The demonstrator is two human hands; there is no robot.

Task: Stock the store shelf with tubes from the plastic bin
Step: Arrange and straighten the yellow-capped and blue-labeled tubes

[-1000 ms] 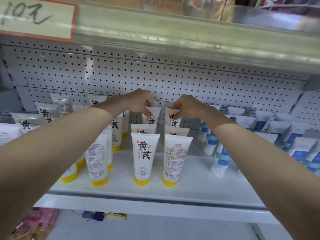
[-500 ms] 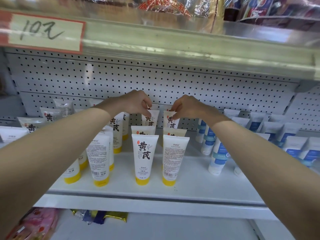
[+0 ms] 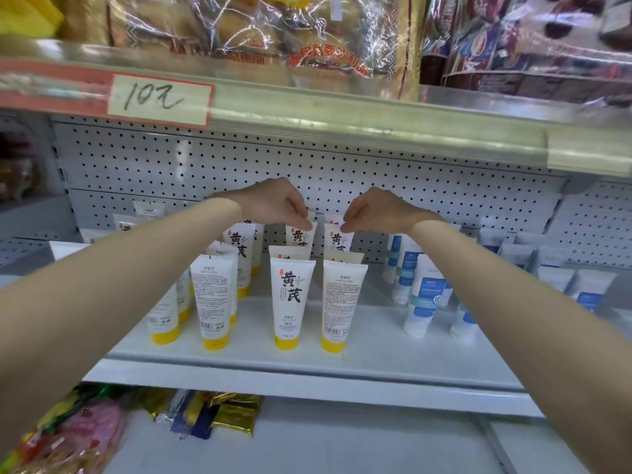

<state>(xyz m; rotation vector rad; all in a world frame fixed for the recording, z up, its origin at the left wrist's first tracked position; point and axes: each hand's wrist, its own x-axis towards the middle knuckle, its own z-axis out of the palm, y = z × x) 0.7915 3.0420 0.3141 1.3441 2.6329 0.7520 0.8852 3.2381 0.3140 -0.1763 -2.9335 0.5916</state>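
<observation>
**Shelf stock, yellow-capped tubes: both hands at the back row**

- Left hand: reached to the far end of the shelf, fingers curled, thumb and forefinger pinching the crimped top edge of the rear left tube.
- Right hand: also at the far end, fingers curled, fingertips pinching the top edge of the rear right tube.
- Both rear tubes: white with black characters, upright, side by side but apart, close to the pegboard back. Their lower parts are hidden by the tubes in front.
- Store shelf: white and flat.
- Centre columns: two files of white tubes standing on yellow caps, running from near to far. The front left tube shows large black characters. The front right tube shows its small-print side and barcode.
- Left rows: more yellow-capped tubes of the same kind, upright, partly behind the left forearm.
- Blue-and-white tubes: several rows on the right of the shelf, standing apart from the yellow-capped stock.
- Price label: handwritten "10元", red-bordered, on the rail of the upper shelf.
- Bagged bread: in clear wrap on the upper shelf.
- Snack packets: gold, blue and pink, on the lower shelf at near left.
</observation>
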